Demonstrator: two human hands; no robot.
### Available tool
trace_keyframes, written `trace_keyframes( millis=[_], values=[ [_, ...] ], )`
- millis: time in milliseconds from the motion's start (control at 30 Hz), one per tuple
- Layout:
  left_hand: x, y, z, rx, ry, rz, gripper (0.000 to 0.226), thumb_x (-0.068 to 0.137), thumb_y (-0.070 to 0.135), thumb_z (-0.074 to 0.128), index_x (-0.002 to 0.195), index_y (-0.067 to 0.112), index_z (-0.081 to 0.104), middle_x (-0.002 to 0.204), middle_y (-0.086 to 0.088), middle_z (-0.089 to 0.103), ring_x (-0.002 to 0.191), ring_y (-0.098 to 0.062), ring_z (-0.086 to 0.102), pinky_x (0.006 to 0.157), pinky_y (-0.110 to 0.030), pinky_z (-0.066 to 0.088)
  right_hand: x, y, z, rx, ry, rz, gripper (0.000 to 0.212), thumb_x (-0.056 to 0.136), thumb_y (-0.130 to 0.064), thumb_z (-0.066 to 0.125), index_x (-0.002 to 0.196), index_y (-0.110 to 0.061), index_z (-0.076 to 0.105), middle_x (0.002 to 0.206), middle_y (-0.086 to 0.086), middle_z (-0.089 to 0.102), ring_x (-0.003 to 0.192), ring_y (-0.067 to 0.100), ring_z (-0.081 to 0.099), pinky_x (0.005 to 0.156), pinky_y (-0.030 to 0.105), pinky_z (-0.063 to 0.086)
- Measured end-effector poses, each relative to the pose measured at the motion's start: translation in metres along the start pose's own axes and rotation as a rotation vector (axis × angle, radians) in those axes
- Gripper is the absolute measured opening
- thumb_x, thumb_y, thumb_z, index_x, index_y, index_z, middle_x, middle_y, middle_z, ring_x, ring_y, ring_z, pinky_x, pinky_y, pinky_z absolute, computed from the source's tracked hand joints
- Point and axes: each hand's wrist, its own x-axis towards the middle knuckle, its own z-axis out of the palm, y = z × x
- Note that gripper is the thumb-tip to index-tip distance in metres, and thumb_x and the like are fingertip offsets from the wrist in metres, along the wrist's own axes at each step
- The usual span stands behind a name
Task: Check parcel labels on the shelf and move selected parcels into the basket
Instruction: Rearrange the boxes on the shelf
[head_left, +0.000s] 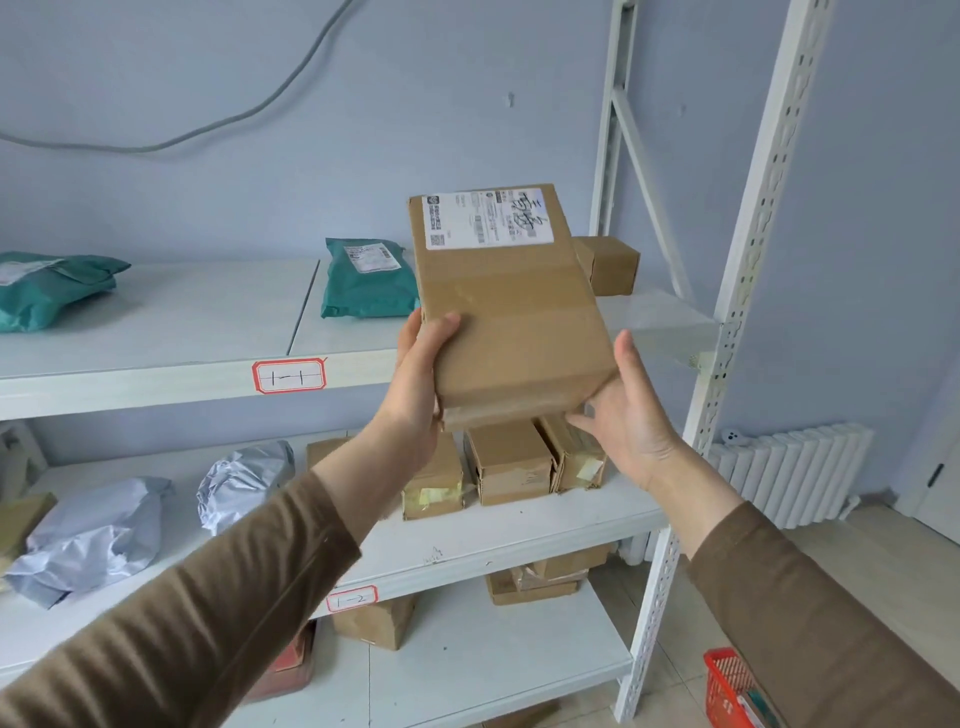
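I hold a brown cardboard parcel (511, 306) up in front of the white shelf (156, 322), its white printed label (488, 218) facing me at the far end. My left hand (418, 384) grips the parcel's near left corner, thumb on top. My right hand (631, 415) supports the near right corner from below, fingers spread along the edge. A red plastic basket (727, 686) stands on the floor at the bottom right, partly hidden behind my right sleeve.
Two green mailer bags (363, 280) (47, 286) and a small box (610, 262) lie on the top shelf. Grey bags (93, 540) and several brown boxes (511, 462) sit on the middle shelf, more boxes below. A white upright (727, 322) and a radiator (795, 478) stand at right.
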Motion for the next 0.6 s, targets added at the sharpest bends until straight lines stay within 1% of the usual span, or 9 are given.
trace_keyframes(
  millis=[133,200,267,300,367,400,467,533,600],
  values=[
    [0.029,0.023,0.033,0.050,0.052,-0.092,0.062,0.092,0.056,0.066,0.145,0.031,0.047,0.129,0.000,0.069,0.109,-0.017,0.069,0.081,-0.036,0.059,0.024,-0.020,-0.007,-0.070,0.082,0.040,0.094,0.075,-0.090,0.050,0.157,-0.048,0.029,0.162,-0.013,0.040,0.150,0.016,0.035,0.119,0.064,0.024],
    [0.046,0.032,0.047,0.067,0.054,-0.123,0.069,0.087,0.064,0.068,0.142,0.027,0.048,0.128,-0.002,0.068,0.106,-0.017,0.069,0.075,-0.034,0.059,0.046,-0.036,-0.012,-0.067,0.153,0.040,0.088,0.072,-0.089,0.056,0.151,-0.052,0.039,0.158,-0.014,0.046,0.147,0.015,0.040,0.122,0.060,0.023],
    [0.063,0.038,0.056,0.092,0.007,-0.149,0.076,0.080,0.069,0.071,0.139,0.024,0.053,0.128,-0.003,0.070,0.105,-0.017,0.071,0.070,-0.031,0.059,0.070,-0.053,-0.015,-0.037,0.194,0.019,0.067,0.079,-0.081,0.057,0.137,-0.050,0.054,0.144,-0.013,0.061,0.136,0.013,0.053,0.123,0.051,0.029],
    [0.072,0.041,0.059,0.097,-0.021,-0.145,0.068,0.084,0.067,0.069,0.135,0.023,0.057,0.122,-0.002,0.073,0.100,-0.015,0.072,0.068,-0.029,0.060,0.085,-0.060,-0.017,-0.031,0.214,0.016,0.066,0.079,-0.079,0.058,0.136,-0.047,0.056,0.139,-0.012,0.064,0.132,0.012,0.057,0.122,0.047,0.033],
    [0.092,0.046,0.062,0.114,-0.062,-0.148,0.046,0.096,0.057,0.062,0.128,0.024,0.060,0.106,0.003,0.073,0.089,-0.012,0.072,0.061,-0.026,0.059,0.114,-0.070,-0.020,-0.045,0.254,0.048,0.090,0.067,-0.086,0.065,0.145,-0.043,0.051,0.146,-0.009,0.060,0.137,0.014,0.054,0.123,0.048,0.032],
    [0.104,0.048,0.062,0.125,-0.058,-0.156,0.044,0.097,0.053,0.061,0.129,0.023,0.059,0.107,0.003,0.072,0.090,-0.012,0.070,0.062,-0.026,0.059,0.131,-0.071,-0.023,-0.055,0.264,0.075,0.106,0.055,-0.092,0.068,0.148,-0.045,0.048,0.152,-0.009,0.054,0.142,0.016,0.048,0.124,0.051,0.028],
    [0.132,0.049,0.059,0.164,-0.041,-0.165,0.048,0.095,0.051,0.064,0.133,0.021,0.060,0.119,0.000,0.069,0.101,-0.017,0.068,0.077,-0.032,0.059,0.171,-0.067,-0.035,-0.050,0.272,0.116,0.122,0.038,-0.098,0.070,0.148,-0.048,0.047,0.159,-0.009,0.046,0.148,0.017,0.041,0.124,0.055,0.023],
    [0.163,0.047,0.055,0.186,-0.022,-0.187,0.043,0.090,0.048,0.070,0.123,0.022,0.063,0.123,-0.002,0.066,0.108,-0.022,0.066,0.094,-0.038,0.058,0.201,-0.066,-0.037,-0.071,0.292,0.144,0.120,0.040,-0.099,0.066,0.148,-0.049,0.047,0.161,-0.010,0.043,0.150,0.017,0.038,0.125,0.054,0.021],
    [0.190,0.043,0.050,0.186,-0.004,-0.211,0.034,0.088,0.046,0.073,0.109,0.021,0.064,0.116,-0.003,0.065,0.105,-0.024,0.066,0.098,-0.039,0.057,0.216,-0.067,-0.028,-0.096,0.319,0.191,0.123,0.044,-0.098,0.061,0.153,-0.044,0.041,0.163,-0.009,0.038,0.152,0.017,0.033,0.127,0.053,0.014]
  ],
)
